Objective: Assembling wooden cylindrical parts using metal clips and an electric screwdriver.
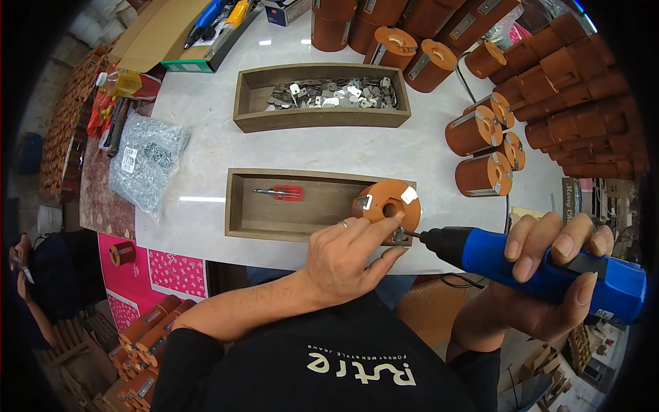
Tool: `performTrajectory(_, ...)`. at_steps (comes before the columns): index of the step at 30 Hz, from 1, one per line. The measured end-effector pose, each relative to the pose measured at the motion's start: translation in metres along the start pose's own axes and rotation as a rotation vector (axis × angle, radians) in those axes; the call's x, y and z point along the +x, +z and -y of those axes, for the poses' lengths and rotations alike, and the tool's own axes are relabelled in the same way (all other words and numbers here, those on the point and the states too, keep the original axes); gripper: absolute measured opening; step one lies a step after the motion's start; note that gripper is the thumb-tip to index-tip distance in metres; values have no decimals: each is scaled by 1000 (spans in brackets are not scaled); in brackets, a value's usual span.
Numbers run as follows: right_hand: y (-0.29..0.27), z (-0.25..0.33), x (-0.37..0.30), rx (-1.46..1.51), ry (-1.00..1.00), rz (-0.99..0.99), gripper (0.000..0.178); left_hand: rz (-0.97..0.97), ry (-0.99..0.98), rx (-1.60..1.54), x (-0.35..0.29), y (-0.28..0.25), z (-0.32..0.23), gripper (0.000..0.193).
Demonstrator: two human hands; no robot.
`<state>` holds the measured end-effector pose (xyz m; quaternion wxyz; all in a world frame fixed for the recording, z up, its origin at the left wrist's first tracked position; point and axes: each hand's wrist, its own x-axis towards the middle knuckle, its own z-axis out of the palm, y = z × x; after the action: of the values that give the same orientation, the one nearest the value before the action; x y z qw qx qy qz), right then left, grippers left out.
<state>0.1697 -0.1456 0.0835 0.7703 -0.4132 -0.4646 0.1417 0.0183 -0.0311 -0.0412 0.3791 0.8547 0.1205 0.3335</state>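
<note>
My left hand [343, 261] grips a reddish-brown wooden cylinder [374, 194] with a round hole in its end face, its fingers pressed against the near side. The cylinder rests at the right end of a shallow wooden tray [233, 213]. White and metal pieces show on its face; a small metal plate [400, 235] sits by my left fingertips. Wrapped in my right hand [539, 312] is a blue and black electric screwdriver [494, 257], held level, its bit pointing left at that plate. Whether the bit touches a screw is hidden. A red-handled screwdriver [285, 193] lies in the tray.
A second wooden tray [247, 120] holds many small metal plates. To the left lies a clear bag of screws [144, 165]. Similar wooden cylinders [473, 130] stand at right and in stacks behind. An open cardboard box [151, 34] holds tools. Another person's hand [24, 254] shows far left.
</note>
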Motion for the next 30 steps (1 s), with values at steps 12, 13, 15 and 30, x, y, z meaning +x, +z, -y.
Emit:
performTrajectory(12, -13, -8, 0, 44, 7, 1, 35, 17, 8, 43, 1, 3, 3, 36)
performTrajectory(13, -14, -8, 0, 49, 7, -3, 35, 11, 12, 42, 0, 4, 3, 36)
performTrajectory(15, -16, -9, 0, 55, 11, -14, 34, -1, 22, 40, -1, 5, 4, 36)
performTrajectory(30, -19, -10, 2, 22, 2, -37, 35, -40, 61, 35, -3, 9, 6, 35)
